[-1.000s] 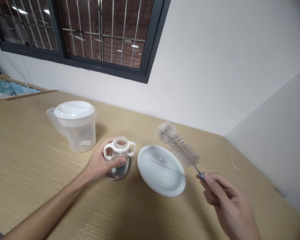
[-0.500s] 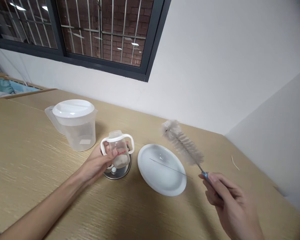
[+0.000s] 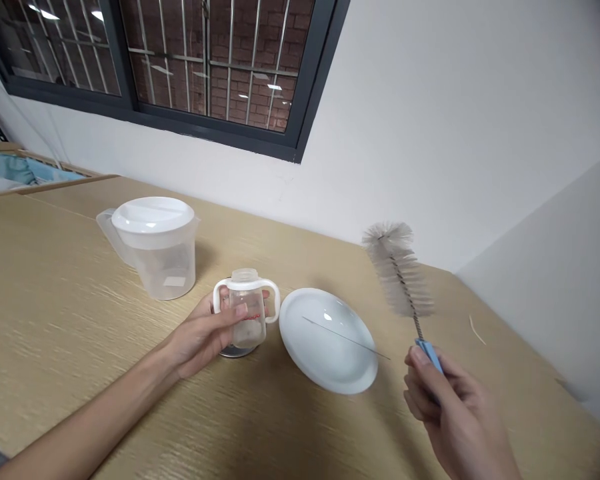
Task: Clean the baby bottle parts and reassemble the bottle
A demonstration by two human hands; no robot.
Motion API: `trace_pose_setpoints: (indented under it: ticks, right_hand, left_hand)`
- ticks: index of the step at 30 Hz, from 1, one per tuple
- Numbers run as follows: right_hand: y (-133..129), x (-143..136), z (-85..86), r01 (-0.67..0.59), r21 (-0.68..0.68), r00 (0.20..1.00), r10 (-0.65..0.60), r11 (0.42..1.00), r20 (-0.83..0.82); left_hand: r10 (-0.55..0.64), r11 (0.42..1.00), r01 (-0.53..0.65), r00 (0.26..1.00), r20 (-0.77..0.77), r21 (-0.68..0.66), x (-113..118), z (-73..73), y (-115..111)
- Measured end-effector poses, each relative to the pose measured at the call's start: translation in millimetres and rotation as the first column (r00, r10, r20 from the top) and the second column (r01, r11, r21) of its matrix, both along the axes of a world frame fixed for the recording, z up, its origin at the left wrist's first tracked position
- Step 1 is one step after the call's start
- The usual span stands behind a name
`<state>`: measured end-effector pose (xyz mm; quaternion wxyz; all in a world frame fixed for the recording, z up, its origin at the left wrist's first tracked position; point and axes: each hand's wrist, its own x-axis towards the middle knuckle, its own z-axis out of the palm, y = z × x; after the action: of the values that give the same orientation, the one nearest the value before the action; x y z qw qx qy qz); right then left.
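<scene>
My left hand (image 3: 205, 333) is wrapped round a clear bottle (image 3: 249, 327) with two white handles, open at the top and held upright. Below the bottle a round metal dish (image 3: 236, 352) shows only in part. At the right, my right hand (image 3: 445, 393) grips the blue handle of a bristle brush (image 3: 403, 280), whose pale bristled head points up. Between the hands sits a white oval bowl (image 3: 325, 360), with a thin wire-like stick (image 3: 347, 339) lying across it and over its right rim.
A clear pitcher (image 3: 165, 267) with a white lid stands on the wooden table (image 3: 55, 287) at the left. A small pale strip (image 3: 477, 331) lies at the right. Behind are a wall and a barred window (image 3: 215, 60).
The brush has swung more upright and its head has moved right. My left hand has moved the bottle slightly right and lower, over the metal dish. The view has shifted slightly.
</scene>
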<state>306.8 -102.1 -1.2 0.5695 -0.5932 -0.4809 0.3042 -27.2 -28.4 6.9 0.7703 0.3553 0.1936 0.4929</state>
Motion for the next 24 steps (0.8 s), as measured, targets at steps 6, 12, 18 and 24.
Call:
trace_pose_setpoints:
  ticks: [6, 12, 18, 24]
  right_hand:
    - [1, 7, -3.4, 0.019, -0.096, 0.997, -0.025, 0.995, -0.066]
    - [0, 4, 1.4, 0.021, -0.126, 0.993, -0.035, 0.992, -0.111]
    - [0, 1, 6.4, 0.027, -0.169, 0.976, -0.062, 0.985, -0.207]
    - [1, 4, 5.1, 0.0, -0.136, 0.971, -0.033, 0.991, -0.236]
  left_hand:
    - [0.061, 0.982, -0.054, 0.998, 0.034, -0.183, 3, 3.1, 5]
    - [0.067, 0.983, -0.066, 0.998, -0.003, -0.169, 2, 7.3, 6]
    - [0.005, 0.997, -0.006, 1.0, -0.026, -0.073, 0, 3.3, 2]
    - [0.09, 0.986, -0.043, 0.953, -0.291, 0.163, -6, -2.7, 4]
